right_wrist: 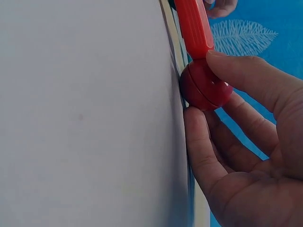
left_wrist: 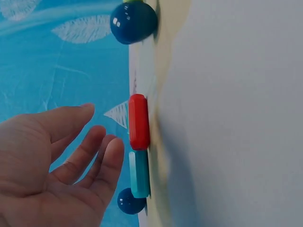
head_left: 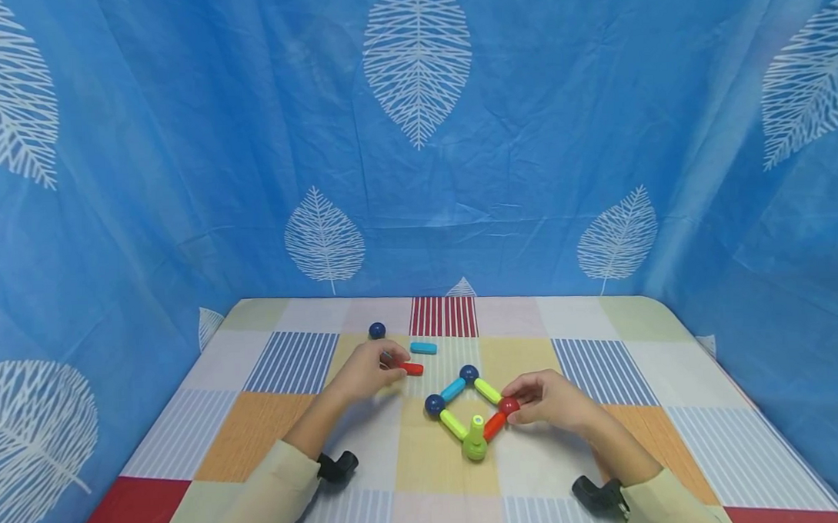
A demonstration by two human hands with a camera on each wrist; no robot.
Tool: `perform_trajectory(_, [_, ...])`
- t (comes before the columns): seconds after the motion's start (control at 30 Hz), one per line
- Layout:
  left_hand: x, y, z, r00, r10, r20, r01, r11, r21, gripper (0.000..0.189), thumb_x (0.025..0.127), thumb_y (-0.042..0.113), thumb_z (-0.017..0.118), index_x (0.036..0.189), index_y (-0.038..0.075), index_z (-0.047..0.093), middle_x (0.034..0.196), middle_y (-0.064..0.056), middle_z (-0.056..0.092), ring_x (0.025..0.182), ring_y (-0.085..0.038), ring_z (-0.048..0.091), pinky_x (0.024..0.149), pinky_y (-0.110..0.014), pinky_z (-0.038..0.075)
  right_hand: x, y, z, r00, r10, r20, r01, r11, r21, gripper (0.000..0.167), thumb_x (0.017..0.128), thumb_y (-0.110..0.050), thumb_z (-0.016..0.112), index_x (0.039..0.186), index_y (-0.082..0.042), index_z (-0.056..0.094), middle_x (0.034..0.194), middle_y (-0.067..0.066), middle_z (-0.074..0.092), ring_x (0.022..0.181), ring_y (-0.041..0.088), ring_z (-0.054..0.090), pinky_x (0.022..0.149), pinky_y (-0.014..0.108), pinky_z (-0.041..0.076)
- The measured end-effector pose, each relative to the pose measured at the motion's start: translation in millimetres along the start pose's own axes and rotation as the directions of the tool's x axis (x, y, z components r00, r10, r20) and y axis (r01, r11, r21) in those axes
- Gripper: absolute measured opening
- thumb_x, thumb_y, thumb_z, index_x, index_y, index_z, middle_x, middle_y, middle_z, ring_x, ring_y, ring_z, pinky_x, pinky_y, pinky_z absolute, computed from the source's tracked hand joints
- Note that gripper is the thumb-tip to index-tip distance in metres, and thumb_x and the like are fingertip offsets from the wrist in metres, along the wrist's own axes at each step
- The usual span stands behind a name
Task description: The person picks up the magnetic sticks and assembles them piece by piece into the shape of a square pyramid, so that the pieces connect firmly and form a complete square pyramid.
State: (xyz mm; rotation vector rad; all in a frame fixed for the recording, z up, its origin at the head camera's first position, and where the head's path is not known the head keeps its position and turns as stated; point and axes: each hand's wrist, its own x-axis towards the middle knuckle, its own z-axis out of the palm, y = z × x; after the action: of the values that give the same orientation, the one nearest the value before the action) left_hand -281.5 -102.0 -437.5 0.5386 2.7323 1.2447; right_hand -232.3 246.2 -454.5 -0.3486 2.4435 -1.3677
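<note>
My left hand (head_left: 366, 369) hovers over the table beside a loose red rod (head_left: 413, 369), fingers relaxed and apart from it in the left wrist view. Near its fingers lies a blue rod (left_wrist: 139, 174), with a dark blue ball (left_wrist: 131, 201) behind. My right hand (head_left: 554, 400) holds a red ball (right_wrist: 203, 87) between thumb and fingers. That ball forms the right corner of a four-sided frame, joined to a red rod (right_wrist: 195, 28) and a yellow-green rod (head_left: 488, 391). Dark blue balls (head_left: 435, 405) mark the left and far corners; a green ball (head_left: 475, 449) with an upright yellow-green rod is nearest.
Another loose blue rod (head_left: 423, 347) and a dark blue ball (head_left: 377, 330) lie beyond my left hand. A patchwork cloth (head_left: 455, 506) covers the table. Blue curtains (head_left: 527, 173) with white leaves surround its back and sides.
</note>
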Motion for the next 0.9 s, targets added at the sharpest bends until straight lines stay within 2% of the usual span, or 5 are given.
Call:
perform_trajectory(0.13, [5.3, -1.0, 2.9, 0.999, 0.035, -0.003, -0.034, 0.997, 0.073, 0.02, 0.092, 0.008, 0.075, 0.112, 0.01, 0.076, 0.104, -0.001, 0.073, 0.094, -0.016, 0.065, 0.085, -0.035, 0.059, -0.5, 0, -1, 1.0, 0.001, 0.004, -0.001, 1.0, 0.012, 0.039, 0.079, -0.011, 0.087, 0.115, -0.005, 0.073, 0.107, 0.008, 0.075, 0.096, 0.021, 0.067, 0.081, 0.026, 0.057])
perform_trajectory(0.33, [12.7, -1.0, 10.2, 0.997, 0.075, 0.016, -0.077, 0.984, 0.162, 0.021, 0.091, 0.007, 0.075, 0.113, 0.008, 0.076, 0.105, -0.004, 0.071, 0.089, -0.016, 0.06, 0.08, -0.033, 0.056, 0.0, 1, -2, 1.0, -0.004, 0.009, 0.004, 1.0, 0.012, 0.039, 0.079, -0.012, 0.087, 0.115, -0.005, 0.073, 0.108, 0.008, 0.075, 0.096, 0.02, 0.067, 0.08, 0.026, 0.057])
perform_trajectory(0.4, [14.1, -0.7, 11.6, 0.997, 0.073, 0.024, -0.076, 0.982, 0.172, 0.023, 0.091, 0.006, 0.076, 0.114, 0.007, 0.076, 0.107, -0.006, 0.07, 0.09, -0.018, 0.06, 0.081, -0.034, 0.056, 0.5, 2, -3, 1.0, -0.002, 0.009, 0.002, 1.0, 0.006, 0.038, 0.079, -0.012, 0.087, 0.114, -0.005, 0.074, 0.108, 0.008, 0.075, 0.096, 0.02, 0.067, 0.081, 0.026, 0.057])
perform_trajectory(0.6, [17.8, -3.2, 16.0, 0.998, 0.062, 0.032, -0.067, 0.978, 0.2, 0.026, 0.089, 0.005, 0.077, 0.115, 0.009, 0.075, 0.115, -0.008, 0.071, 0.105, -0.023, 0.065, 0.094, -0.04, 0.057, 1.2, 1, -2, 1.0, 0.005, 0.006, -0.005, 1.0, -0.007, 0.038, 0.079, -0.013, 0.087, 0.115, -0.006, 0.074, 0.108, 0.007, 0.075, 0.097, 0.02, 0.067, 0.082, 0.028, 0.056])
perform_trajectory(0.9, [20.4, -4.5, 20.0, 0.996, 0.07, 0.05, -0.079, 0.973, 0.216, 0.023, 0.088, 0.004, 0.078, 0.11, 0.01, 0.076, 0.109, -0.006, 0.072, 0.098, -0.021, 0.063, 0.092, -0.04, 0.058, 0.4, 1, -1, 1.0, 0.002, 0.006, -0.002, 1.0, 0.006, 0.039, 0.079, -0.012, 0.087, 0.115, -0.005, 0.073, 0.106, 0.007, 0.074, 0.096, 0.021, 0.066, 0.082, 0.029, 0.056])
